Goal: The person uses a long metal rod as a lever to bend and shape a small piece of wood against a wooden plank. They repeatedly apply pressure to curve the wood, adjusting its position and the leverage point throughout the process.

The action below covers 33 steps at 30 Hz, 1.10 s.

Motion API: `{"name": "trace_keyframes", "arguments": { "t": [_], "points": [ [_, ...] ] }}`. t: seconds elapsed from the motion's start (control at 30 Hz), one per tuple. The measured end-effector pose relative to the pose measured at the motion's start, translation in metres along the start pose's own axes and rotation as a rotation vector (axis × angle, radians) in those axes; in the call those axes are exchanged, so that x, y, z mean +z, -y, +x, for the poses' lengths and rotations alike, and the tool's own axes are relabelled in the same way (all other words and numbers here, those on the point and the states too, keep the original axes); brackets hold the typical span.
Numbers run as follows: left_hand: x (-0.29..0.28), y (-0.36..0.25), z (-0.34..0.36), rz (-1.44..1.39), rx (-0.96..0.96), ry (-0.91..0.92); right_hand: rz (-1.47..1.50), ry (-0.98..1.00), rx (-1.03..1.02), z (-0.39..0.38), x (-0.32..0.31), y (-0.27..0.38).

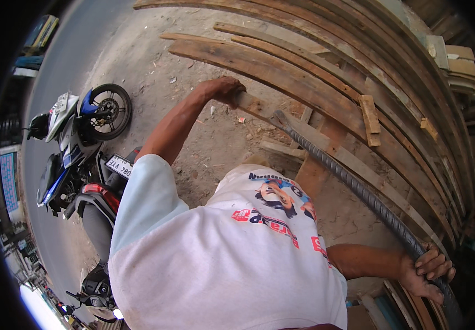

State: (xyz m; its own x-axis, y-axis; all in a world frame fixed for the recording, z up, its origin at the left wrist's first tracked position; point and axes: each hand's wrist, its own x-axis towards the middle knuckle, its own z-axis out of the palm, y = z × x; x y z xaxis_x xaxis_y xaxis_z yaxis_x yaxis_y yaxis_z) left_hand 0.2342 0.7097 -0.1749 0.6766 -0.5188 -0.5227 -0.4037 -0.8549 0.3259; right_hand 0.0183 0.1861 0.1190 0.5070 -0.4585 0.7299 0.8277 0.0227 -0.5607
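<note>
My left hand [225,91] is closed round the near end of a wooden plank [325,144], with my arm stretched forward. The plank runs from there toward the lower right. Lying along and over it is a long ribbed steel bar [353,175], its worked tip [277,116] a short way from my left hand. At the lower right my right hand [427,273] wraps its fingers round the bar's other end. Whether the tip presses on the plank, I cannot tell. A small wood block [369,121] lies across the neighbouring boards.
Several long boards [270,70] lie side by side ahead and to the right. Stacked wood pieces [462,67] stand at the far right. On the left, motorcycles [64,148] are parked beside a road [56,99]. Sandy ground [155,60] with small debris lies between.
</note>
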Motion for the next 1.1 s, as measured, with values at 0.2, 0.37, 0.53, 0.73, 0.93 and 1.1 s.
{"name": "trace_keyframes", "arguments": {
  "t": [0.2,0.37,0.53,0.73,0.93,1.1],
  "points": [
    [0.002,0.0,0.008,0.041,0.017,-0.014,0.213,-0.002,0.048,-0.007,-0.018,-0.038],
    [0.001,-0.006,0.001,-0.026,-0.006,-0.034,0.315,-0.059,0.097,-0.011,-0.015,-0.053],
    [0.005,-0.003,0.008,-0.004,0.004,-0.04,0.1,-0.27,0.111,-0.021,-0.041,-0.059],
    [0.014,-0.005,0.004,0.023,0.074,-0.12,0.212,-0.274,0.143,-0.042,-0.044,-0.046],
    [0.007,-0.024,0.004,0.063,-0.078,0.019,0.165,-0.315,0.272,-0.057,-0.057,-0.037],
    [0.004,-0.026,0.007,0.087,-0.056,-0.005,0.163,-0.347,0.257,-0.059,-0.053,-0.033]
  ]
}}
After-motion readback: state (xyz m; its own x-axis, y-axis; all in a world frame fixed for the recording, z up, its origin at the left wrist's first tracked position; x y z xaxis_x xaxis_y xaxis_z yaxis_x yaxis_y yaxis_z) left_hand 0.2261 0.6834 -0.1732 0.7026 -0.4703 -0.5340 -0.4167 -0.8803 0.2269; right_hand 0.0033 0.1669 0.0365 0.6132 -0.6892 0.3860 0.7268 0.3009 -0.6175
